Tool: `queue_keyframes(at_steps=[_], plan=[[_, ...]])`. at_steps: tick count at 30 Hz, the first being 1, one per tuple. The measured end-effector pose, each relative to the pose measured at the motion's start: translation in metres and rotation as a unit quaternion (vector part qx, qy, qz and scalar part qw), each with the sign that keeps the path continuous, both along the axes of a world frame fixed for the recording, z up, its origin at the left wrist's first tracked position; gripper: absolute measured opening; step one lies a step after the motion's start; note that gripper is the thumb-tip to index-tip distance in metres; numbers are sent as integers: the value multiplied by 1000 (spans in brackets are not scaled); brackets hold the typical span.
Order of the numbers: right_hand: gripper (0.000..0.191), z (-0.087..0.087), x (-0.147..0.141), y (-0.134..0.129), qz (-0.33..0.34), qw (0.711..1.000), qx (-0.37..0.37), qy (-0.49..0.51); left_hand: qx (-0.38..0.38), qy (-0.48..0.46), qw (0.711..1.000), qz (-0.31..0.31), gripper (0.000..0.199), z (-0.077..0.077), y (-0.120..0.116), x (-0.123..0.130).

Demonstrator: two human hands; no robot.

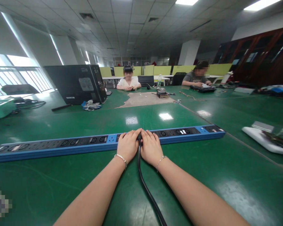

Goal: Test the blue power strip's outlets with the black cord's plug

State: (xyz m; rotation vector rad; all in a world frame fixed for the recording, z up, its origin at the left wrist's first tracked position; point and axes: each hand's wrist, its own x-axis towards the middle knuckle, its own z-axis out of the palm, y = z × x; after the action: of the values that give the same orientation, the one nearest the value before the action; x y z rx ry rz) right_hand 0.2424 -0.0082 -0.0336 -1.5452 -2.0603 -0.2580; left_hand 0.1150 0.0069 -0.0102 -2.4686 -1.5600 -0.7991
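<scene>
A long blue and black power strip [85, 142] lies across the green table, tilted slightly up to the right. Both hands meet at its middle around the plug [139, 137] of a thick black cable [143, 180], which runs down towards me. My left hand [128, 144] closes on the plug from the left, its fingers over the strip. From the right, my right hand [151, 147] presses against the same plug, fingers bent over the strip. The plug's tip and the socket beneath are hidden by my fingers.
Behind the strip on the green table [103, 119] stand a black computer case [77, 83] and gloves [91, 105]. A green basket [2, 108] is at left, a white device [264, 139] at right. Two people sit across, near a bottle [159, 81] and a round metal object [162, 91].
</scene>
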Motion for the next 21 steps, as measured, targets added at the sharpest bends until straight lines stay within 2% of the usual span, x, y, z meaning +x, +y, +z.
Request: queue_keyframes(at_steps=[8,15,18,21], plan=[[53,0,-1,0,-8,1000,-5,9,-18,-85,996,19,31,3,3,6],[60,0,0,0,-5,1000,-16,-17,38,-268,963,6,33,16,6,9],[59,1,1,-1,0,1000,-19,-23,43,-288,956,29,33,25,13,-9],[58,1,2,-1,2,1000,-19,-25,33,-300,949,90,35,31,19,-49]])
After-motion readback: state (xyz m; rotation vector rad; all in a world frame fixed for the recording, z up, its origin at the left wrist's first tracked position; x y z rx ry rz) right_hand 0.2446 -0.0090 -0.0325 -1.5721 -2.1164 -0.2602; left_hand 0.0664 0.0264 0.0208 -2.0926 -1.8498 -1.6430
